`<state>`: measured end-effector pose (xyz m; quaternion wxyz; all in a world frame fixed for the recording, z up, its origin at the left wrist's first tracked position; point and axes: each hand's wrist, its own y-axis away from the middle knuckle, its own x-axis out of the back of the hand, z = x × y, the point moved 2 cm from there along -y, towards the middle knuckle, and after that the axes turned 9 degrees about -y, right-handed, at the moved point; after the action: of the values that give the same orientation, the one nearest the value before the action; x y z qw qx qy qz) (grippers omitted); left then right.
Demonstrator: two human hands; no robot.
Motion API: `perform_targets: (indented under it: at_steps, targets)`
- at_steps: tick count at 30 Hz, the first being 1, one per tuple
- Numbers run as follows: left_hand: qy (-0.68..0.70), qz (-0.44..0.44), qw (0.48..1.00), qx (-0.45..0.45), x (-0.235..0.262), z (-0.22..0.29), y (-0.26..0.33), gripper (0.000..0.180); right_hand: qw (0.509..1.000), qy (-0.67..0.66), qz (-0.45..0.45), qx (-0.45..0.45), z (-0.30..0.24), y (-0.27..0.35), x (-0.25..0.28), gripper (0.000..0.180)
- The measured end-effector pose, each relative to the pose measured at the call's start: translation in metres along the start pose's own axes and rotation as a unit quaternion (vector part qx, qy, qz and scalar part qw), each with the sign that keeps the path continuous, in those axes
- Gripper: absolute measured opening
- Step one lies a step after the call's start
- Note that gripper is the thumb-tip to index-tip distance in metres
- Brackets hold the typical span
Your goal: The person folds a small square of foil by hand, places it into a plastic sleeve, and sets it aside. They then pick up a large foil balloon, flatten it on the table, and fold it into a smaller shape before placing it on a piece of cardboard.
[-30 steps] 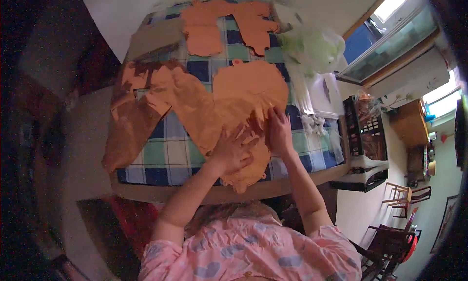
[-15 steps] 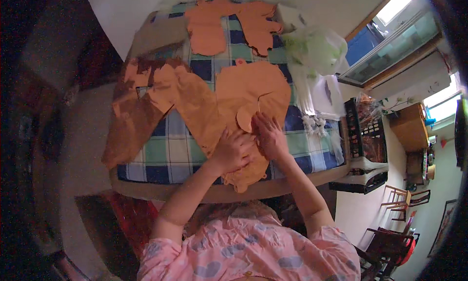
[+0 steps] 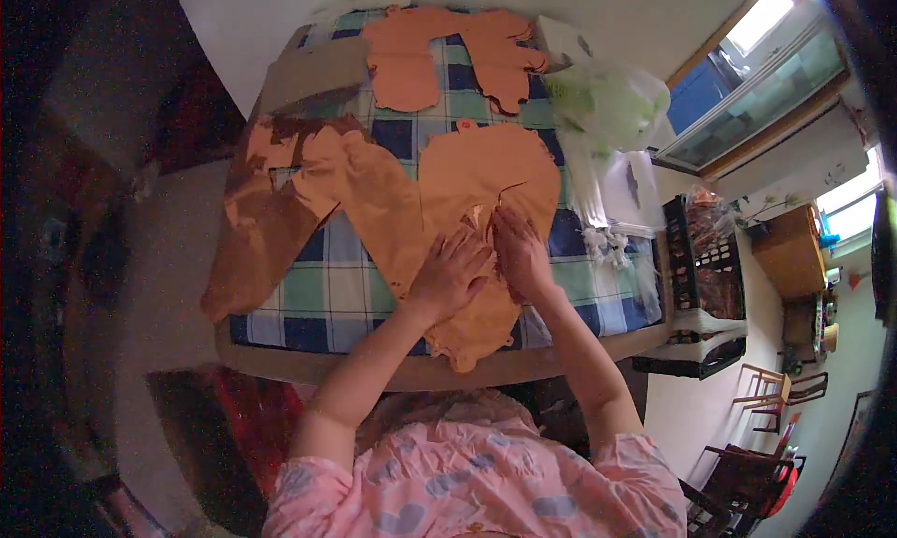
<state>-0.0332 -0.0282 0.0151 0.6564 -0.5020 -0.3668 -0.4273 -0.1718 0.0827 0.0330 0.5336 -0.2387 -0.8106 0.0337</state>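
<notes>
A large flat orange foil-like sheet (image 3: 491,155) with a wavy edge and small tabs lies on the checked cloth before me. It narrows toward the near table edge. My left hand (image 3: 453,272) rests on its middle, fingers bent in around the creased material. Close beside it, my right hand (image 3: 521,253) has its fingertips drawn together on the same crease, near a dark curved slit. A small shiny fold shows between the two hands. Thumbs and the gripped part are mostly hidden. To the left, a second glossy orange-brown piece (image 3: 374,192) lies bent and wrinkled.
More flat orange pieces (image 3: 404,71) lie at the far edge of the blue, green and white checked cloth (image 3: 322,281). Clear and white plastic bags (image 3: 607,108) are piled at the right. A black crate (image 3: 705,267) stands beyond the right table edge.
The round flap that stood up between my hands no longer shows. My left hand has moved slightly up and the right slightly inward, with fingers drawn closer together.
</notes>
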Motion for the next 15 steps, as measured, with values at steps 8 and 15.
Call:
perform_targets:
  at_steps: [8,15]
  targets:
    - [-0.017,-0.13,0.991,0.013,0.012,-0.002,-0.001,0.059,0.884,-0.287,0.148,-0.339,0.044,-0.075,0.027,0.039]
    - [-0.039,-0.058,0.998,0.011,0.008,0.004,-0.007,0.054,0.899,-0.013,0.192,-0.393,0.133,-0.108,0.013,0.051]
